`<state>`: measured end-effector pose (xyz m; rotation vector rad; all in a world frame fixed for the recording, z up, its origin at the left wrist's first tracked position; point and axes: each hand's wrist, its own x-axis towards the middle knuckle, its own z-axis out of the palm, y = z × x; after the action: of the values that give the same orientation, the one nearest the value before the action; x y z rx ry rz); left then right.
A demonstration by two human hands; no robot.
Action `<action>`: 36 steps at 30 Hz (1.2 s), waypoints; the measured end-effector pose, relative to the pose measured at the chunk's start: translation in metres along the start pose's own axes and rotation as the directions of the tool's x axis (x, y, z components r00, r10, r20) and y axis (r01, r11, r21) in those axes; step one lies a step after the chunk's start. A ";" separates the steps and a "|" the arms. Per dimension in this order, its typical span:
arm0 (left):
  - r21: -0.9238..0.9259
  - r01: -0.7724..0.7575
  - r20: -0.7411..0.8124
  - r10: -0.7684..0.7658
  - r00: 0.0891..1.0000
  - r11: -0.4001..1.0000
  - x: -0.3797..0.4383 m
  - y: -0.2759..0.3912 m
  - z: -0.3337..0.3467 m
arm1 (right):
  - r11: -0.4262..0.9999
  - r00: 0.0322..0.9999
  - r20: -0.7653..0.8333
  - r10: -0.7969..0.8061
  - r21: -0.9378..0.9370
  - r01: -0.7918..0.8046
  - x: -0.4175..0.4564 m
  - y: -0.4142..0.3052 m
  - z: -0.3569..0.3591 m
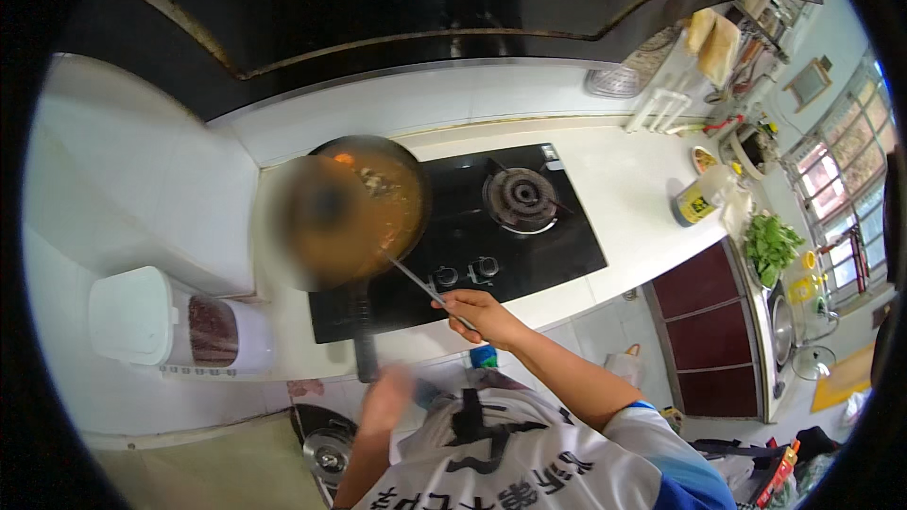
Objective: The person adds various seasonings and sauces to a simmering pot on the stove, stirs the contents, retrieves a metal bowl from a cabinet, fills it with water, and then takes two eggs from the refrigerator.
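Note:
A dark wok (pixel 423 191) with orange-brown liquid and some food pieces in it sits over the left side of the black gas stove (pixel 460 219). My right hand (pixel 476 317) grips a thin metal-looking utensil (pixel 419 283), whose far end reaches into the wok's near right edge. My left hand (pixel 388 391) is blurred beside the end of the wok's black handle (pixel 364 350); contact and finger position are unclear. A blurred round patch with a dark centre covers the wok's left part, and what it is cannot be told.
An uncovered burner (pixel 525 196) is at the stove's right. A lidded plastic container (pixel 134 315) stands at left. Along the right counter are a large labelled bottle (pixel 694 204), a small plate of food (pixel 703 159) and leafy greens (pixel 772 244). The range hood (pixel 425 7) overhangs the stove.

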<state>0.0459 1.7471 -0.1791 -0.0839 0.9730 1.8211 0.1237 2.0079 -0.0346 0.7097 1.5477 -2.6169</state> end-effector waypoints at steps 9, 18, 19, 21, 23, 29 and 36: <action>0.342 0.075 0.096 -0.114 0.989 0.937 -0.001 -0.006 0.037 | 0.993 0.987 0.124 0.098 0.047 -0.104 0.008 0.027 0.001; 0.687 0.505 -0.352 -0.368 0.860 0.522 -0.029 -0.093 0.044 | 0.980 1.000 0.026 -0.003 -0.199 0.008 -0.049 0.091 -0.089; 0.727 0.508 -0.332 -0.411 0.849 0.462 -0.025 -0.102 0.063 | 0.937 0.999 0.018 -0.029 -0.348 0.034 -0.059 0.122 -0.130; 0.806 0.465 -0.268 -0.476 0.838 0.365 -0.017 -0.115 0.100 | 0.722 0.972 -0.074 -0.225 -0.682 0.115 -0.106 0.200 -0.187; 0.853 0.436 -0.245 -0.518 0.819 0.287 -0.009 -0.128 0.126 | 0.923 0.990 0.062 0.124 -0.374 -0.092 -0.197 0.228 -0.217; 0.936 0.334 -0.184 -0.652 0.735 0.112 0.016 -0.172 0.194 | 0.931 0.970 -0.095 0.223 0.314 -0.183 -0.376 0.221 -0.244; 0.985 0.166 -0.139 -0.819 0.557 -0.054 0.074 -0.225 0.268 | 0.951 0.946 -0.285 0.155 0.303 -0.065 -0.461 0.276 -0.257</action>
<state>0.2884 2.0094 -0.1635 0.7352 1.2491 0.0924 0.6990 1.9856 -0.1868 1.2380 1.1371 -2.7793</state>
